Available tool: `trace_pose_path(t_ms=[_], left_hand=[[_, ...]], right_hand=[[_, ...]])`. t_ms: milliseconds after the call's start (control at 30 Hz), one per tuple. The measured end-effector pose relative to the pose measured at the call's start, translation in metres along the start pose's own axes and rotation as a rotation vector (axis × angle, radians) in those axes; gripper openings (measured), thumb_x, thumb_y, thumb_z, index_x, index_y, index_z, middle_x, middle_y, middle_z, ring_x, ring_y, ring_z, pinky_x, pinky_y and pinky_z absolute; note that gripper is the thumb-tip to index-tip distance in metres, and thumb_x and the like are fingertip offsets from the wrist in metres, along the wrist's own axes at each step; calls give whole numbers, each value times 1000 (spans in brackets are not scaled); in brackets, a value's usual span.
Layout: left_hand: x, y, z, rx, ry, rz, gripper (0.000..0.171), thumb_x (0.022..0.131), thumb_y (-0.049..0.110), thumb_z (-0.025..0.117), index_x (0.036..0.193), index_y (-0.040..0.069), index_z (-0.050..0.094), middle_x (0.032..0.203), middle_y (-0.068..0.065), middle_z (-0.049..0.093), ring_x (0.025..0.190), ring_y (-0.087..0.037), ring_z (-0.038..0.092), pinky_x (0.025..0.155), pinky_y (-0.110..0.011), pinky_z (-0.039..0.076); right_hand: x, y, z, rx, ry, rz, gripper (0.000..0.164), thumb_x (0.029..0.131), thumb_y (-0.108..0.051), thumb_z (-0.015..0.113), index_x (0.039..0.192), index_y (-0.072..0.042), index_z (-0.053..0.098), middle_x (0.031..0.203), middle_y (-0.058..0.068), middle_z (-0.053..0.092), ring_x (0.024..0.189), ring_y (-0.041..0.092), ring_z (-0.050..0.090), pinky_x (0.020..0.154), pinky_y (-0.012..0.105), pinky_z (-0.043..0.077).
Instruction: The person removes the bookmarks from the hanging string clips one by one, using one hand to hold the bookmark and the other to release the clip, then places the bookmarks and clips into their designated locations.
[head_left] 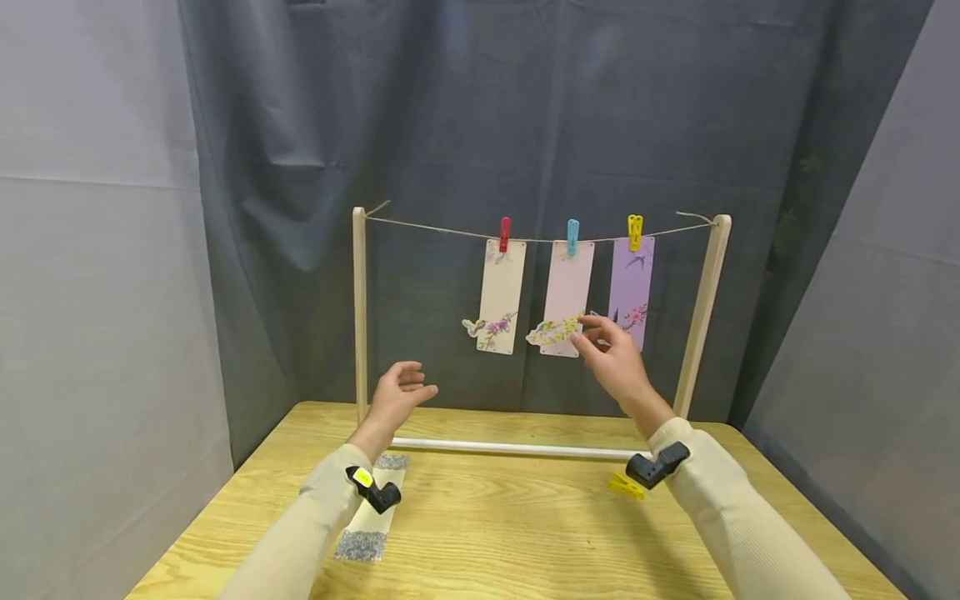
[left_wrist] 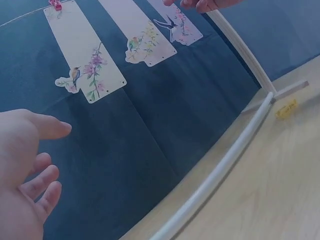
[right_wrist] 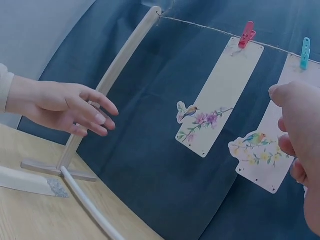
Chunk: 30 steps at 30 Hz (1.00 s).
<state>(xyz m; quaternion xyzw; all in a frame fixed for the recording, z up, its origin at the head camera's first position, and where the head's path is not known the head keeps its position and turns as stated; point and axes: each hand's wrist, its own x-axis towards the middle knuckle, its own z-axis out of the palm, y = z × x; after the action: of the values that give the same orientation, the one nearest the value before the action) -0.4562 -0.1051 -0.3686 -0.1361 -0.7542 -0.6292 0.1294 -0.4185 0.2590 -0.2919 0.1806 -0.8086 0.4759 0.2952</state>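
Three bird-and-flower bookmarks hang from a string: a cream bookmark (head_left: pixel 501 292) under a red clothespin (head_left: pixel 505 234), a pink bookmark (head_left: pixel 567 283) under a blue clothespin (head_left: pixel 573 237), and a purple bookmark (head_left: pixel 628 279) under a yellow clothespin (head_left: pixel 635 232). My right hand (head_left: pixel 617 360) is in front of the pink and purple bookmarks, thumb and fingers loosely bent with nothing visible between them. It covers part of the purple one. My left hand (head_left: pixel 395 402) hovers below and left of the cream bookmark, holding nothing, its fingers relaxed and thumb apart.
Wooden posts (head_left: pixel 360 308) carry the string, joined at the bottom by a white rod (head_left: pixel 517 448). On the wooden table (head_left: pixel 495 533), another cream bookmark with patterned ends (head_left: pixel 372 518) lies under my left forearm. A loose yellow clothespin (head_left: pixel 626 486) lies near my right wrist.
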Motion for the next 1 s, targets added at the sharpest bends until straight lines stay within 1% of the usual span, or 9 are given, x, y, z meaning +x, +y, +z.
trace_pose_path(t_ms=[100,233,433,500,600,667,767,833,1000], left_hand=[[5,3,7,-35,13,-5,53,92,10,79,139,4,55,133,-20,59,124,-37,57,101,-52,47],[14,8,14,-46,31,-6,50,91,8,79,136,3,57,131,-20,60,124,-38,57,100,-52,47],[25,13,24,-74,37,-15,53,91,7,79,138,2,55,133,-20,59,125,-39,56,105,-53,45],[28,14,28,-83,42,-17,54,90,7,79,138,2,55,135,-20,59,126,-38,56,105,-53,44],[32,15,35,-88,35,-17,55,90,7,79,139,2,55,138,-20,57,128,-39,55,106,-52,44],[34,15,40,-92,26,-18,57,90,6,79,141,2,53,140,-20,55,131,-40,53,107,-52,43],[38,14,47,-99,18,-23,62,90,6,79,144,2,48,144,-21,52,135,-41,49,108,-53,42],[39,15,51,-114,18,-31,67,91,6,79,148,2,44,148,-22,49,137,-42,46,110,-53,40],[46,20,64,-162,13,-28,79,91,6,79,155,3,34,155,-23,43,142,-43,40,113,-54,36]], right_hand=[[4,-3,1,9,0,-19,48,104,-29,66,143,-3,57,106,19,65,77,28,61,64,29,48],[11,-8,4,4,3,-31,45,104,-26,66,141,-3,58,105,17,65,77,31,62,62,29,47],[22,-17,5,1,10,-45,47,104,-31,66,141,-4,59,107,15,65,84,40,62,63,29,49],[24,-20,6,1,5,-43,48,103,-32,67,142,-5,59,108,14,65,86,39,62,65,29,51],[28,-24,5,-7,-7,-45,49,103,-33,67,143,-7,58,110,14,64,84,35,62,65,30,51],[31,-27,5,-21,-19,-46,49,103,-33,67,144,-8,57,111,14,64,83,34,62,65,31,51],[37,-28,6,-28,-36,-41,51,103,-33,66,146,-8,55,114,15,64,86,41,63,65,33,50],[41,-29,7,-29,-41,-34,52,103,-34,66,147,-8,54,116,16,63,90,45,64,67,35,51],[54,-34,8,7,-37,-5,51,105,-34,63,148,-9,53,123,18,59,98,47,63,76,43,52]])
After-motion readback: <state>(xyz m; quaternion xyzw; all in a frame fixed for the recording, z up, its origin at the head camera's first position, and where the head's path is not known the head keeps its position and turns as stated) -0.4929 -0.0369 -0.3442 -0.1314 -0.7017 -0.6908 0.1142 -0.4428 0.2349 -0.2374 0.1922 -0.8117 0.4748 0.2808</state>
